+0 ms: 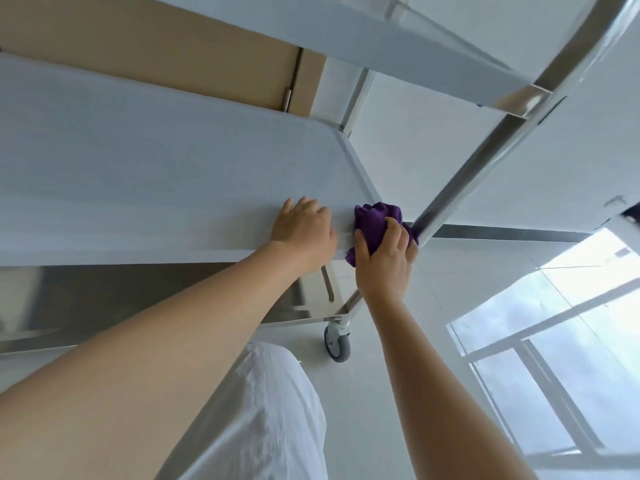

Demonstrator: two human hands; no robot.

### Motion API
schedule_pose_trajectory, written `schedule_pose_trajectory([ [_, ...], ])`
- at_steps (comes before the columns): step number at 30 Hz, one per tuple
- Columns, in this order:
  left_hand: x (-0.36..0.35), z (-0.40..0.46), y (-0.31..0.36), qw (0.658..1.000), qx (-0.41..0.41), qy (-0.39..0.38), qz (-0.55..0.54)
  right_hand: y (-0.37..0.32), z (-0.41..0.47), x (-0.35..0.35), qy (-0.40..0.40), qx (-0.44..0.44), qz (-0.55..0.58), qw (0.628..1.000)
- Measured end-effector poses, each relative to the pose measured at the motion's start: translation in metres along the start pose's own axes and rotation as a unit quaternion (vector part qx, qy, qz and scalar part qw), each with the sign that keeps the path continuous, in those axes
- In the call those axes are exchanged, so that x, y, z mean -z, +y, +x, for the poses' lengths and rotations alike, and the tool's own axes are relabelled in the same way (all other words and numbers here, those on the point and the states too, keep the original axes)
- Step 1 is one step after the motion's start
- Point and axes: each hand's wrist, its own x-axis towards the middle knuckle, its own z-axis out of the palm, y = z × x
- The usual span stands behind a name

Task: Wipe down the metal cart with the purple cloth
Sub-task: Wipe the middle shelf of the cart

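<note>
The metal cart [145, 174] fills the upper left, with its middle shelf seen from the near edge and an upper shelf above it. My right hand [384, 261] grips a bunched purple cloth [375, 220] against the shelf's near right corner, beside the cart's shiny upright post [485, 161]. My left hand [301, 233] lies on the shelf just left of the cloth, fingers straight and pressing down on the surface.
The cart's lower shelf [104, 296] reflects light below the middle one. A grey caster wheel [337, 342] stands on the white tiled floor. A tan cardboard box [173, 53] sits behind the cart. My white-clad leg [270, 417] is in the foreground.
</note>
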Motion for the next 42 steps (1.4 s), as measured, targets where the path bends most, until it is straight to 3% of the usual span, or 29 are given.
schedule_pose_trajectory([
  [6, -0.027, 0.015, 0.008, 1.0, 0.017, 0.007, 0.013, -0.005, 0.031, 0.003, -0.094, 0.051, -0.133, 0.985],
  [10, -0.035, 0.016, 0.01, 0.999, 0.02, 0.043, 0.015, -0.012, 0.077, -0.01, -0.167, 0.04, -0.155, 0.973],
  [20, -0.045, 0.025, 0.016, 0.995, 0.016, 0.101, 0.021, -0.023, 0.159, -0.052, -0.197, 0.062, -0.144, 0.968],
  [27, -0.048, 0.023, 0.016, 0.994, 0.024, 0.106, 0.027, -0.024, 0.186, -0.072, -0.194, 0.076, -0.136, 0.969],
  [35, -0.041, 0.019, 0.012, 0.998, 0.006, 0.068, 0.009, -0.009, 0.157, -0.041, -0.166, -0.006, -0.128, 0.978],
  [42, -0.037, 0.019, 0.013, 0.998, 0.012, 0.052, 0.038, -0.002, 0.068, -0.006, -0.112, 0.082, -0.169, 0.976],
])
